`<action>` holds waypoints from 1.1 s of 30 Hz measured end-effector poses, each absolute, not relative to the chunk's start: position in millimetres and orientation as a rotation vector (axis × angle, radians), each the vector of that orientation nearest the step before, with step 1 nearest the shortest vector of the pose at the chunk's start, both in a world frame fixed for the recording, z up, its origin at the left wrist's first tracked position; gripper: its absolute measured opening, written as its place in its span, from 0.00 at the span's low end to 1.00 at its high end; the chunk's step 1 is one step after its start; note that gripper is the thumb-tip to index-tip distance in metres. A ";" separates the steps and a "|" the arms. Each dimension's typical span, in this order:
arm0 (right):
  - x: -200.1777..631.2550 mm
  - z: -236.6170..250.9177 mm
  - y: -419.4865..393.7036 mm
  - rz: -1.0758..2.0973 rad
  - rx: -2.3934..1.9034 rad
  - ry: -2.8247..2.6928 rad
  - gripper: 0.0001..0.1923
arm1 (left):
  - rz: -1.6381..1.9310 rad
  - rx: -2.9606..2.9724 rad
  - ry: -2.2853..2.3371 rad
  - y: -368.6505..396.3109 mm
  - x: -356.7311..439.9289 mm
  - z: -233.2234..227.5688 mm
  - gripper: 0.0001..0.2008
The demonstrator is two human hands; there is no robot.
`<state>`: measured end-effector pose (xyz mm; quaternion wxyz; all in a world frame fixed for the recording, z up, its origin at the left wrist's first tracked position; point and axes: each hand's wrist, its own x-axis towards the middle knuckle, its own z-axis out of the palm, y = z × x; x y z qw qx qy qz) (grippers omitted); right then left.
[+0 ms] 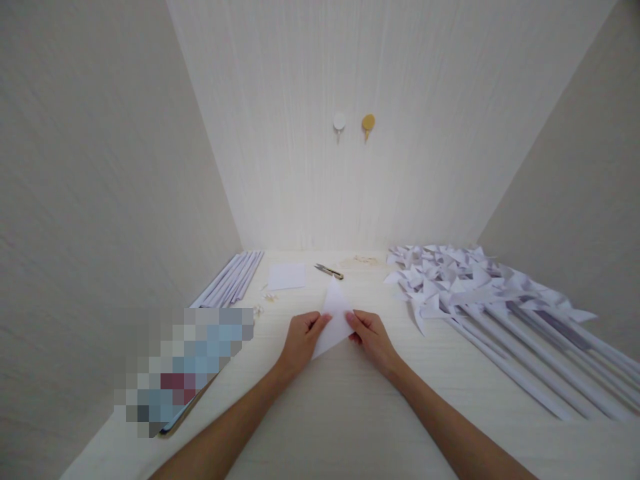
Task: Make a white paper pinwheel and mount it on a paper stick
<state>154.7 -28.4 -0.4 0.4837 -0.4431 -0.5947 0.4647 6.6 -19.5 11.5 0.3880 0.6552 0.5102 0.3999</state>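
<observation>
Between my two hands is a piece of white paper [334,327], folded into a triangle with one point toward the wall. My left hand [302,339] pinches its left edge between thumb and fingers. On the right edge, my right hand [371,337] grips the paper the same way, thumb on top. Just beyond the paper's tip lies a pair of thread snips [329,271]. A flat white paper sheet [287,276] rests to the left of the snips.
Many paper pinwheels [450,280] on rolled paper sticks [545,360] are piled at the right. More rolled paper sticks [235,277] lie at the back left. A blurred-out object [200,367] sits at the left edge. Two hooks [369,123] are on the wall.
</observation>
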 end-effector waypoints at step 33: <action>152.1 7.7 -29.5 0.608 -1.361 -1.704 0.03 | 1.099 0.721 0.620 -15.2 0.4 18.0 0.12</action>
